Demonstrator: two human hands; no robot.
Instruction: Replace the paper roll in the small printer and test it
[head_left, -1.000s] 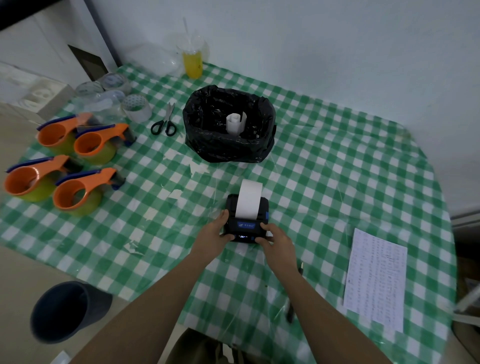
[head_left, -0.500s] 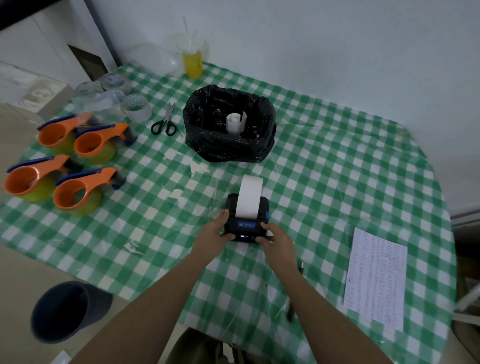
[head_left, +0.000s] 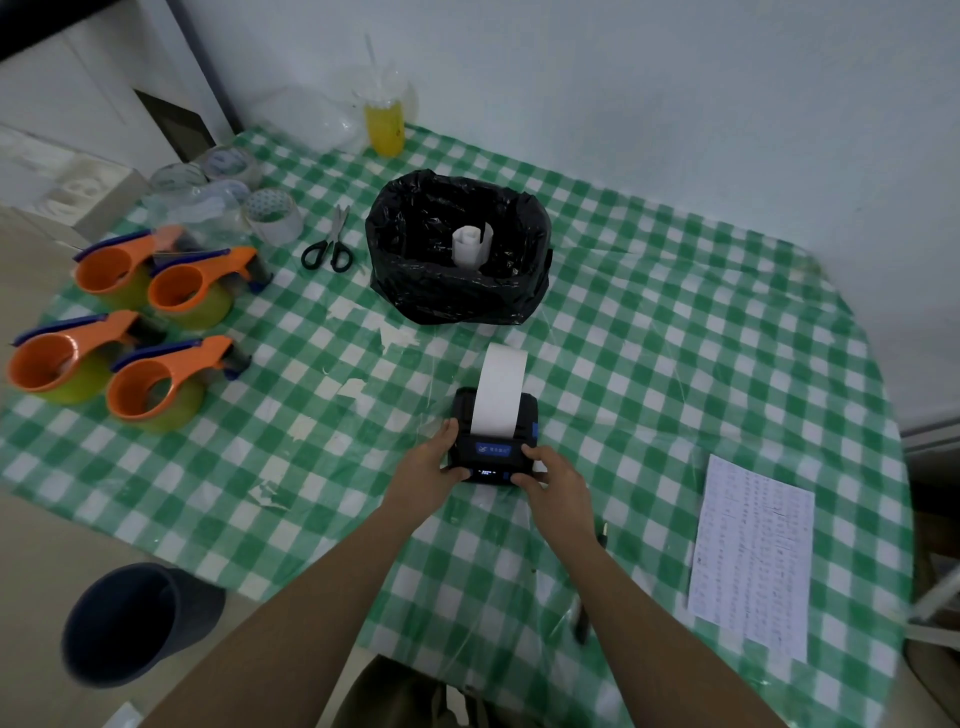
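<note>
A small black printer (head_left: 493, 451) with a blue label and a lit display sits on the green checked tablecloth (head_left: 675, 364). A white paper strip (head_left: 500, 388) rises out of its slot and arches away from me. My left hand (head_left: 431, 465) grips the printer's left side. My right hand (head_left: 551, 480) holds its right front corner, thumb on the top. Behind the printer stands a bin lined with a black bag (head_left: 457, 249), and a curled white paper roll (head_left: 470, 244) lies inside it.
Several orange tape dispensers (head_left: 150, 332) and tape rolls (head_left: 272, 213) fill the table's left. Scissors (head_left: 330, 241) lie beside the bin. A yellow drink cup (head_left: 384, 122) stands at the back. A printed sheet (head_left: 753, 556) lies at right. A dark bucket (head_left: 130, 621) stands on the floor.
The white paper strip has fed further out of the printer and reaches farther back. Both hands stay on the printer.
</note>
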